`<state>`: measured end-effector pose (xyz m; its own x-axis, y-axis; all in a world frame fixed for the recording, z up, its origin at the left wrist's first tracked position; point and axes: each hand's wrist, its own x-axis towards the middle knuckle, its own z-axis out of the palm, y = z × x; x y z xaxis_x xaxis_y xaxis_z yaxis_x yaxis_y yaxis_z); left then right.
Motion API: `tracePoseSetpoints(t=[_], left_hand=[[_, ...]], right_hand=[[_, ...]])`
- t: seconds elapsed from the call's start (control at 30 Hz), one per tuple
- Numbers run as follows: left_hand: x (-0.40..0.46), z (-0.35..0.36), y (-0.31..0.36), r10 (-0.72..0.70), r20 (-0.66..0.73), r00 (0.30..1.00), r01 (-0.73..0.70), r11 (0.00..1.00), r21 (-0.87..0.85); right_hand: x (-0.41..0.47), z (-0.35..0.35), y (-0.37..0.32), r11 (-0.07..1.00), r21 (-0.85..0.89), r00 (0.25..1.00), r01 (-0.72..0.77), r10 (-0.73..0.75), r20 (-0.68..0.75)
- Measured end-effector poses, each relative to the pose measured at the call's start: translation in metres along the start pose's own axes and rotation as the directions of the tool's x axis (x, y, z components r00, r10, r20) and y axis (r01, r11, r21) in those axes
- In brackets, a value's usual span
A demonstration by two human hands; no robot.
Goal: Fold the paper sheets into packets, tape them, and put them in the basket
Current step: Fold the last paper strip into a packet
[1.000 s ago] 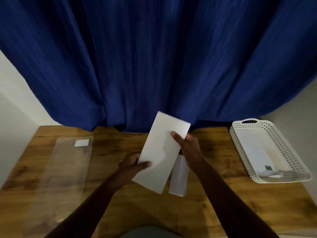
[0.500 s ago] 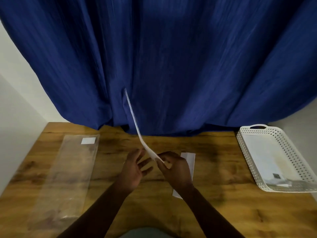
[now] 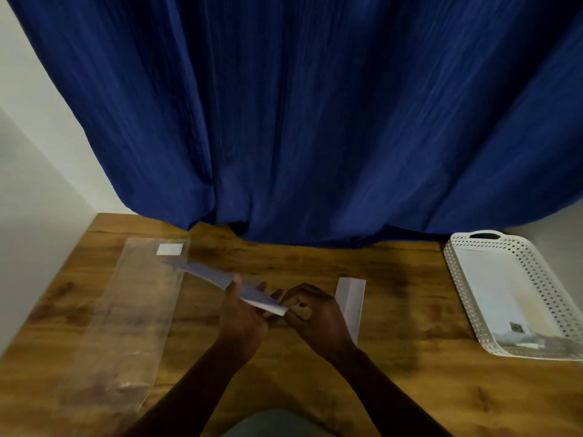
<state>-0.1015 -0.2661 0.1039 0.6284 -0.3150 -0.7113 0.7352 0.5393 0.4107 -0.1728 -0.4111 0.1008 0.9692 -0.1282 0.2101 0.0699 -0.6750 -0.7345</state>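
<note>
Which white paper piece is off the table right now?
The folded sheet, pinched at its near end by the right hand and steadied by the left hand, slants up toward the left. The narrower folded strip lies flat on the table.

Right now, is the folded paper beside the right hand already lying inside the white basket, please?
No, the folded paper lies on the wooden table, well apart from the white basket.

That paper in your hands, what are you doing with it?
A person is holding a white paper sheet above the wooden table. The right hand pinches its near end and the left hand supports it from below, so it slants off to the left. A folded white paper lies flat just right of the hands. A clear plastic sleeve lies on the left, and a white basket sits at far right.
</note>
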Motion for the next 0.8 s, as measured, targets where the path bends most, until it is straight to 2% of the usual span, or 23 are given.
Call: tracePoseSetpoints(t=[0.07,0.17,0.3,0.4,0.5,0.57,0.63,0.73,0.8], left_hand=[[-0.004,-0.003,0.004,0.022,0.01,1.0,-0.022,0.999,0.024],[-0.004,-0.009,0.009,0.103,0.055,0.993,-0.099,0.993,-0.071],[-0.004,-0.011,0.012,0.043,0.076,0.996,-0.027,0.977,-0.21],[-0.004,-0.013,0.011,0.033,0.035,0.999,-0.024,0.971,-0.237],[-0.004,-0.013,0.006,0.028,0.034,0.999,-0.019,0.972,-0.233],[-0.003,-0.013,0.005,0.029,0.059,0.998,-0.013,0.963,-0.268],[-0.011,-0.009,0.01,0.035,0.088,0.995,-0.01,0.961,-0.276],[-0.013,-0.006,0.008,0.041,0.162,0.986,-0.005,0.976,-0.218],[-0.004,-0.007,0.01,0.065,0.156,0.986,-0.035,0.982,-0.185]], right_hand=[[0.002,-0.003,-0.005,0.995,0.096,1.0,-0.001,0.001,0.003],[0.005,-0.002,-0.012,0.994,0.108,1.0,-0.006,0.008,-0.017],[0.004,0.002,-0.016,0.996,0.082,0.998,-0.046,0.049,-0.027],[0.003,0.007,-0.02,0.999,-0.027,0.999,-0.046,0.046,0.013],[0.003,0.012,-0.021,0.988,-0.153,0.999,-0.033,0.031,-0.016],[0.002,0.011,-0.023,0.992,-0.127,0.998,0.017,-0.026,-0.065],[-0.001,0.009,-0.026,0.998,-0.025,0.992,0.06,-0.062,-0.108],[0.0,0.001,-0.029,0.995,0.1,1.0,-0.002,0.002,-0.003],[0.002,-0.003,-0.026,0.999,0.035,0.992,0.004,-0.008,0.125]])
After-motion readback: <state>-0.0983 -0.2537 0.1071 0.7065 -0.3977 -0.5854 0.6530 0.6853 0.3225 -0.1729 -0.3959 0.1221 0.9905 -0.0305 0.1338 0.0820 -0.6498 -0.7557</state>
